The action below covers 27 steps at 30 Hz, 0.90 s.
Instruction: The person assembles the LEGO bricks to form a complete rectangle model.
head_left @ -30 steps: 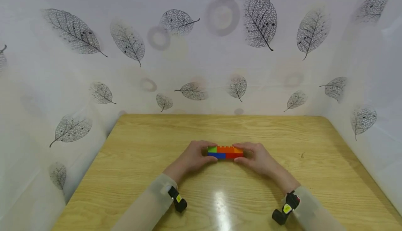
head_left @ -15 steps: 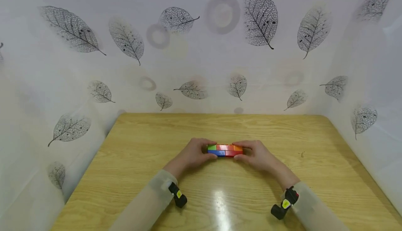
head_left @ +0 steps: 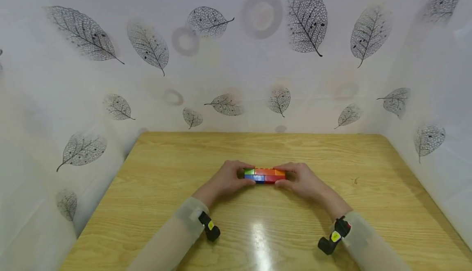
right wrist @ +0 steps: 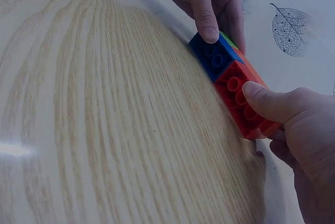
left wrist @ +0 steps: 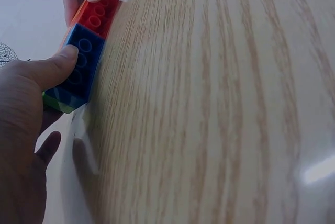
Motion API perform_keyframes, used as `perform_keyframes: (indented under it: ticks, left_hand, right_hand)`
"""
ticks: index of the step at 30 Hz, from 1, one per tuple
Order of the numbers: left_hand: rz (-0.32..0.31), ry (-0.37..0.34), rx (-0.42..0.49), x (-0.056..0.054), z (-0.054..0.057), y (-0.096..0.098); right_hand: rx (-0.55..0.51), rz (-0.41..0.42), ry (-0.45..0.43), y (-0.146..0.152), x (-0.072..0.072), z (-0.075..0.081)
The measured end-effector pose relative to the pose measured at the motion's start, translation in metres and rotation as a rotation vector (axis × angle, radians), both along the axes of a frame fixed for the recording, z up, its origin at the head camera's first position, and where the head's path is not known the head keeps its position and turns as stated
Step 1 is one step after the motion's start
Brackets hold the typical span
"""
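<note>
A two-layer row of joined toy building bricks lies between my hands in the head view. Its near layer is a blue brick [head_left: 259, 178] beside a red brick [head_left: 271, 178]. The far layer runs from a green brick [head_left: 249, 172] through an orange-red brick [head_left: 264, 172] to an orange brick [head_left: 280, 172]. My left hand [head_left: 230, 177] pinches the left end, its thumb on the blue brick's hollow underside in the left wrist view. My right hand [head_left: 302, 180] pinches the other end, thumb on the red brick's hollow tubes [right wrist: 241, 97] in the right wrist view.
The wooden table [head_left: 177, 152] spreads around the hands, with a bright light reflection toward its front. A pale curtain [head_left: 236, 70] printed with grey leaves encloses the back and sides. Each wrist carries a small black camera, such as the left wrist camera [head_left: 210, 228].
Both hands keep their grip on the bricks. The bricks have tilted slightly, so their studs show less in the head view. The whole head view has shifted a little.
</note>
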<state>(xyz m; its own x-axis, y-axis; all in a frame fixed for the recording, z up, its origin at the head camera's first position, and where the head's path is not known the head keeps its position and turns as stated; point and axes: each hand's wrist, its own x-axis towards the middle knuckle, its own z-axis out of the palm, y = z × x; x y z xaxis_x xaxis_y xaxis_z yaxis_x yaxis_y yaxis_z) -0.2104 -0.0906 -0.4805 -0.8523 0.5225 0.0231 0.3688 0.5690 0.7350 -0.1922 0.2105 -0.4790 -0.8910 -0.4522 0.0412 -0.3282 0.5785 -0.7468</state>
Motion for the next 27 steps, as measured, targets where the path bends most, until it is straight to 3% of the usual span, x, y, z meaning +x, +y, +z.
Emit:
perform_keyframes:
  ticks: [13,19,27]
  left_hand:
    - [-0.005,-0.018,-0.037,-0.0051,0.0010,0.0033]
    - [0.020,-0.020,-0.052,-0.0070,0.0018,0.0050]
    - [0.051,-0.076,-0.032,-0.0059,0.0022,0.0044]
  right_hand:
    - [-0.013,-0.008,-0.040,0.0056,-0.0026,0.0001]
    - [-0.007,0.007,-0.037,0.0051,-0.0065,0.0014]
    - [-0.013,0.008,-0.061,0.0029,-0.0072,-0.0005]
